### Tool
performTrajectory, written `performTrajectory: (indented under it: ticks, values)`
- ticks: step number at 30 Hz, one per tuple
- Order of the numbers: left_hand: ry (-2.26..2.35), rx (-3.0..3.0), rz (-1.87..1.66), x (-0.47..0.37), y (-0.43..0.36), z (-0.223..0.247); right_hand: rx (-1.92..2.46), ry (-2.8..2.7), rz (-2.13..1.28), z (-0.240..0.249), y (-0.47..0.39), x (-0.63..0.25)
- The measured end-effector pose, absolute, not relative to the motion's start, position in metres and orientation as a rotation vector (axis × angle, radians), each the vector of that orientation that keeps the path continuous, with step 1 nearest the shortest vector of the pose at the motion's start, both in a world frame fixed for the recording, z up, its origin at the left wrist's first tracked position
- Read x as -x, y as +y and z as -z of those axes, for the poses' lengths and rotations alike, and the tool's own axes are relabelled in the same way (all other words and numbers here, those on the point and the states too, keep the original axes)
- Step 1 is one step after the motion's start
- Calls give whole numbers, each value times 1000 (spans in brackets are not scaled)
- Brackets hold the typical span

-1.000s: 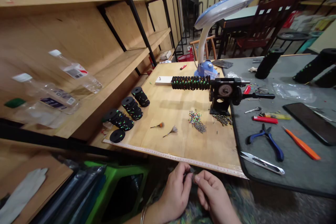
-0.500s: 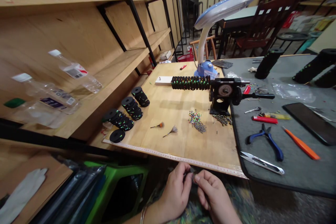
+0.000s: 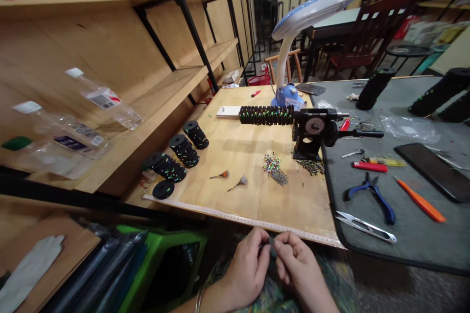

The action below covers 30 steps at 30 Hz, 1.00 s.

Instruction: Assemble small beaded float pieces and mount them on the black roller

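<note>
Just off the table's front edge, my left hand (image 3: 248,266) and my right hand (image 3: 296,265) meet fingertip to fingertip above my lap. Both are closed in a pinch. A small dark thing shows between the fingertips, too small and covered to name. Beyond them on the wooden table (image 3: 235,151) lie two small tufts on thin stems, one orange-tipped (image 3: 220,174) and one greyish (image 3: 239,182). A pile of coloured beads (image 3: 271,162) touches a heap of small grey metal pieces (image 3: 279,177). Brass-coloured bits (image 3: 310,166) lie by the base of a black hand-cranked winder (image 3: 312,127).
Black foam spools (image 3: 165,165) stand at the left; a row of similar discs (image 3: 266,115) sits on the winder. A lamp (image 3: 286,93) rises behind. On the grey mat are blue pliers (image 3: 372,198), thread snips (image 3: 365,227), an orange tool (image 3: 420,199) and a phone (image 3: 435,171).
My right hand has shifted very slightly right, and the fingertips sit a little differently around the small dark thing. The things on the table stay in place.
</note>
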<state>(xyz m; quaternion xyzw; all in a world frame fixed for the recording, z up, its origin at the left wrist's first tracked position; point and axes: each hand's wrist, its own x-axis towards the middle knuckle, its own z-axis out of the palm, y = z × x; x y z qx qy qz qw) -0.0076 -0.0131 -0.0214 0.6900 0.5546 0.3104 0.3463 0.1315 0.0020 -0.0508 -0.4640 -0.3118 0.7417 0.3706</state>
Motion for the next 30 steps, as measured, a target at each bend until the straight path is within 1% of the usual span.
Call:
performTrajectory:
  ticks: [5, 15, 21, 30]
  values:
    - [1391, -1725, -809, 6, -13, 22, 1172, -816, -1861, 49, 2, -132]
    - [1368, -1322, -900, 2, -9, 27, 1187, -793, -1877, 52, 0, -136]
    - [1385, -1345, -927, 3, -8, 26, 1192, -902, -1848, 42, -4, -135]
    - [1399, -1462, -925, 6, -11, 32, 1131, -829, -1830, 42, -11, -130]
